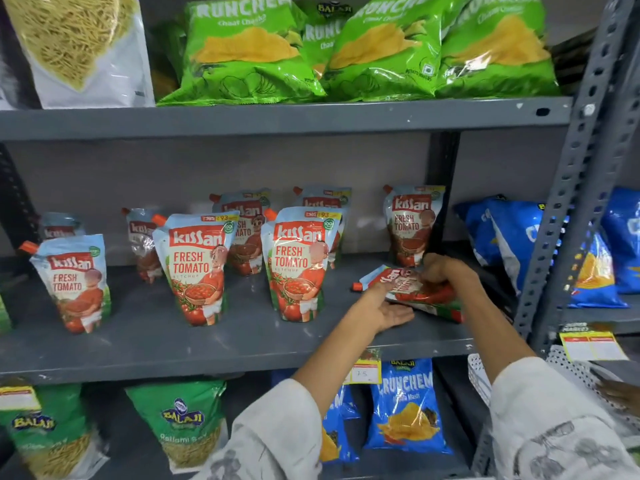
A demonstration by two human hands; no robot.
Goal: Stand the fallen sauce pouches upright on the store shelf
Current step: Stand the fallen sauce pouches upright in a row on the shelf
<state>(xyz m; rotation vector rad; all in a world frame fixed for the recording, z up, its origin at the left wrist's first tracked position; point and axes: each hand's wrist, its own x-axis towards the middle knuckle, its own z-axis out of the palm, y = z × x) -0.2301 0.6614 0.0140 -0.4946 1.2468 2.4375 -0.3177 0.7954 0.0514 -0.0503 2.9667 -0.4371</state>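
One ketchup pouch (412, 289) lies on its side at the right of the grey middle shelf (221, 337), its orange cap pointing left. My right hand (445, 270) grips its upper edge from above. My left hand (384, 308) is under its front edge, palm up, fingers touching the pouch. Several more ketchup pouches stand upright along the shelf: a front one at the left (74, 282), two in the middle (197, 268) (299, 263), and one at the back right (412, 223) just behind the fallen pouch.
Green chip bags (249, 50) fill the shelf above. Blue chip bags (509, 237) lean at the right beside a perforated grey upright (568, 188). Green and blue snack bags (408, 407) sit on the shelf below. A white mesh basket (481, 375) is at lower right.
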